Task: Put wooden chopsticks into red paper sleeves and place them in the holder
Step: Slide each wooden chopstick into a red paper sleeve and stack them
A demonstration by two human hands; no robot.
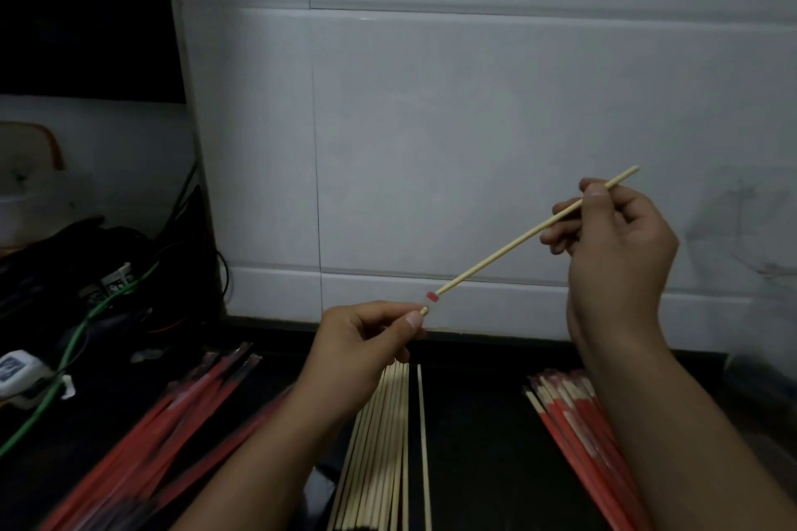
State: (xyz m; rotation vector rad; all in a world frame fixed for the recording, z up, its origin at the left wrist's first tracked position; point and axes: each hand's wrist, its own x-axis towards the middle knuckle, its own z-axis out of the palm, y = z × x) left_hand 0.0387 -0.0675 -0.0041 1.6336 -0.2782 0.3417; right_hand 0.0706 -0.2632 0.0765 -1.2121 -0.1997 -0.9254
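My right hand (612,237) and left hand (371,336) each pinch one end of a bare chopstick (517,241) above the bench (474,423), sleeved pairs (578,423) finished at right, loose chopsticks (379,444) and empty red sleeves (181,414) remaining.

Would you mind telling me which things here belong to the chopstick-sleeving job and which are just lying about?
Belonging to the job:
- chopstick held by left hand and right hand
- bare chopsticks
- empty red sleeves
- sleeved chopsticks

Just lying about:
- green cable
- white device
- dark cables
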